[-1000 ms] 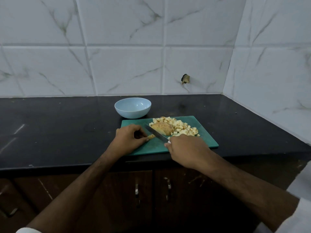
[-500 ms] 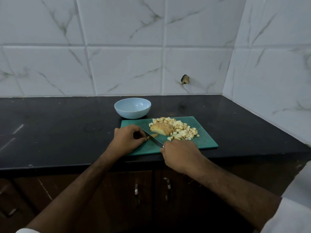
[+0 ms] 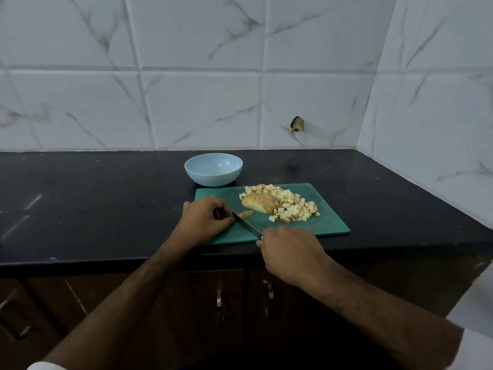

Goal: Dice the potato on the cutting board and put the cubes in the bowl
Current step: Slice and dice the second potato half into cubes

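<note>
Right grip (image 3: pixel 289 252) grasps the knife (image 3: pixel 246 225); left grip (image 3: pixel 204 218) pinches a potato slice (image 3: pixel 246 213) at the board's (image 3: pixel 330 225) nine o'clock.

text: none readable | labels: none | brands: none | numbers: none

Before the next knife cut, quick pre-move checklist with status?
1. Right hand grips the knife handle: ok, though the handle itself is hidden.
2. Left hand fingertips out of the blade's path: cannot tell, the blade runs right beside the curled fingers.
3. Potato slice lies flat beside the blade: ok.
4. Cutting board fully on the counter: ok, near edge close to the counter's front.
5. Bowl ready behind the board, no cubes in it: ok.
6. Potato half and cubes away from the blade: ok.
</note>
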Demonstrator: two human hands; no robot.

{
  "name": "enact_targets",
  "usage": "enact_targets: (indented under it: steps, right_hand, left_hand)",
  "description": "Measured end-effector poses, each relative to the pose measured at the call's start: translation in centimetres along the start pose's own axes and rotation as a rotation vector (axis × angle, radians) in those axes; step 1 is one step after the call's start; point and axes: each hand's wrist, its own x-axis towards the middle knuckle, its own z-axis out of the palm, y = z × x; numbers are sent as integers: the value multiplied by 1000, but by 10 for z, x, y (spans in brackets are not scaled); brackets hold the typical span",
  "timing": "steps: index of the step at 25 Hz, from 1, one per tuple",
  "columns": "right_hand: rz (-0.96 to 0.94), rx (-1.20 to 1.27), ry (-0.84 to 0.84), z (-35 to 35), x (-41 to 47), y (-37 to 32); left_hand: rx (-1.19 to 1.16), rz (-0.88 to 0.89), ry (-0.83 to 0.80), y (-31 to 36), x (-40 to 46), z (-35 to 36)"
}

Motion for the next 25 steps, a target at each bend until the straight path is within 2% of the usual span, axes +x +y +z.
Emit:
enact_targets:
  steps: [2, 5, 7, 9, 14, 20, 25]
  right_hand:
    - [11, 45, -33, -2, 10, 1]
    - [74, 283, -114, -14, 20, 21]
    - [99, 343, -48, -21, 22, 46]
    - [152, 439, 63, -22, 23, 73]
    - [279, 923, 266, 6, 30, 116]
    - [320, 1161, 403, 30, 32, 130]
    - [294, 1205, 403, 35, 33, 134]
  left_hand:
    - [-9, 5, -10, -1, -1, 0]
    - [-35, 16, -5, -3, -2, 2]
    - [-23, 35, -20, -3, 0, 2]
    - [45, 60, -102, 2, 5, 1]
    - [74, 145, -220, 15, 16, 6]
    - [36, 218, -296, 32, 21, 12]
    - [-27, 253, -302, 52, 25, 18]
